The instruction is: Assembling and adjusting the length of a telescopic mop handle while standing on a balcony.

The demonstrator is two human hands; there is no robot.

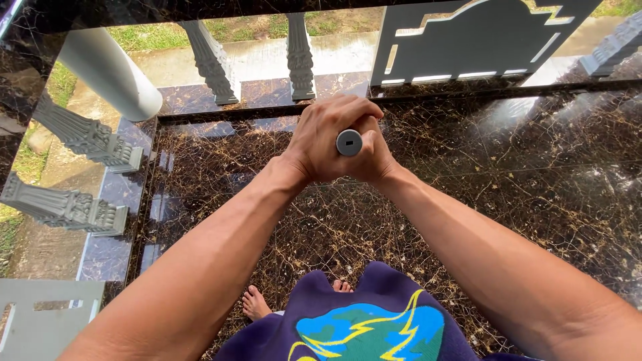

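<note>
Both of my hands grip the top of a grey pole handle (349,142), whose round end cap faces the camera. My left hand (324,137) wraps over the handle from the left. My right hand (374,157) closes around it from the right, largely covered by the left. The rest of the pole is hidden beneath my hands. Below, my bare feet (257,302) stand on the dark brown veined marble floor (508,194).
A white round column (110,73) rises at the upper left. Grey balusters (212,61) line the porch edge at the left and back. A grey gate panel (468,40) stands at the upper right. A wet path and grass lie beyond.
</note>
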